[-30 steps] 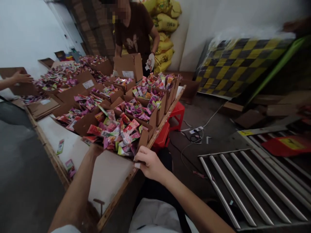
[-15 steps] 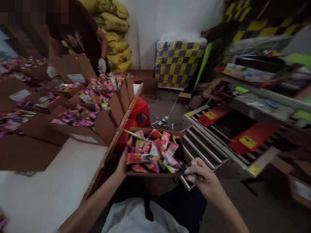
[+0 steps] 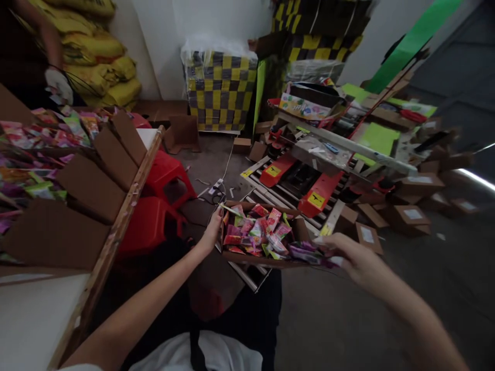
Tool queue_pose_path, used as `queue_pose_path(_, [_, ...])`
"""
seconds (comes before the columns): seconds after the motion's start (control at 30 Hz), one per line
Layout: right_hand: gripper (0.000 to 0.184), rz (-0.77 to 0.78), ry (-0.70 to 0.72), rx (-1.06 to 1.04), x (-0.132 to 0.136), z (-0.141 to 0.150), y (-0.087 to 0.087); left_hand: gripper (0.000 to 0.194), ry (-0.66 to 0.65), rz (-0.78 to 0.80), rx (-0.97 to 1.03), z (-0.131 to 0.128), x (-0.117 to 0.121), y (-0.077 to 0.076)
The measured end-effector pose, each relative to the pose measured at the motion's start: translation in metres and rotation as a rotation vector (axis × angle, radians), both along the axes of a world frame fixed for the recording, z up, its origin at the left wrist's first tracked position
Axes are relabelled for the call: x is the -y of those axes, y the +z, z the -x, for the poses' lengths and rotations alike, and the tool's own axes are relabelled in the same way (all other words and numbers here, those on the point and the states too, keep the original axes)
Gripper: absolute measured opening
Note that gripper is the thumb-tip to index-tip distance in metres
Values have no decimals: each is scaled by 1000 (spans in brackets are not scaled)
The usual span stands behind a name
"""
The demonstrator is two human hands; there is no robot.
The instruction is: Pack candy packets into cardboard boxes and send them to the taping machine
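A small cardboard box [image 3: 266, 262] full of small, mostly red, pink and green wrapped packets [image 3: 257, 229] is held in front of my body. My left hand [image 3: 212, 230] is closed around its left end, with the fingers partly hidden by the box wall. At the right end, my right hand [image 3: 348, 255] is closed on a purple packet [image 3: 309, 251], which lies across the box's right edge. Slight blur covers those fingertips. A thin pale green strip [image 3: 231, 209] sticks out over the box's back left corner.
On the left, a wood-edged table [image 3: 42, 314] bears open cartons [image 3: 88, 190] of packets. Red stools [image 3: 149, 226] stand beside it. A roller conveyor with a sealing machine [image 3: 320, 198] stands ahead right. A co-worker's gloved hand [image 3: 59, 86] shows at upper left. Cartons [image 3: 412, 219] lie on the floor.
My view has turned right, so the table and co-worker slid left. The box stays in my left hand. My right hand has moved outward, and a purple packet now shows at its fingers.
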State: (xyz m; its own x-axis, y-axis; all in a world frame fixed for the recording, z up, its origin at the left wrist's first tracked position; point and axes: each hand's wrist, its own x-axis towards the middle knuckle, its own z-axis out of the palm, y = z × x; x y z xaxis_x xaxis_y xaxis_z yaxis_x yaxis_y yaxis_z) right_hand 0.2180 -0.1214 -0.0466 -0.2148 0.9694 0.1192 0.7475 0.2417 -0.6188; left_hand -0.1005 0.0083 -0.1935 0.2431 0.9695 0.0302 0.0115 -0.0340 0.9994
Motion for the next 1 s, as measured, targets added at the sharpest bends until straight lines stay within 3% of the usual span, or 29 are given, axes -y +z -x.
queue_pose_path(0.1, [13, -111, 11, -54, -17, 15, 36, 62, -32, -253, -71, 5, -11, 37])
queue_pose_path(0.17, [13, -144, 9, -96, -29, 38, 41, 48, -43, -436, -196, 5, -16, 58])
queue_pose_path(0.23, [17, -133, 23, -39, -38, 57, 28, 33, -110, -596, -330, 5, -18, 72])
queue_pose_path(0.3, [22, -120, -17, 69, -38, 62, 6, 34, -257, -702, -477, 6, -20, 81])
queue_pose_path(0.37, [30, -182, -206, 134, -28, 54, -17, 46, -420, -759, -601, 7, -20, 87])
queue_pose_path(0.43, [51, -189, -415, 110, -13, 43, -37, 69, -544, -812, -662, 5, -19, 90])
queue_pose_path(0.5, [65, -56, -493, 43, 1, 40, -54, 88, -648, -894, -670, 0, -16, 89])
queue_pose_path(0.6, [67, 242, -393, 23, 9, 57, -66, 83, -808, -1035, -646, -13, -8, 79])
queue_pose_path(0.7, [66, 356, -258, 204, 0, 84, -63, 63, -866, -1072, -683, -26, 2, 62])
queue_pose_path(0.83, [53, 393, -155, 491, -22, 106, -50, 57, -862, -1031, -819, -37, 9, 41])
queue_pose_path(0.93, [39, 402, -325, 635, -37, 111, -51, 56, -894, -981, -861, -44, 2, 33])
queue_pose_path(1.0, [35, 306, -486, 686, -46, 114, -59, 53, -983, -876, -864, -48, -9, 33])
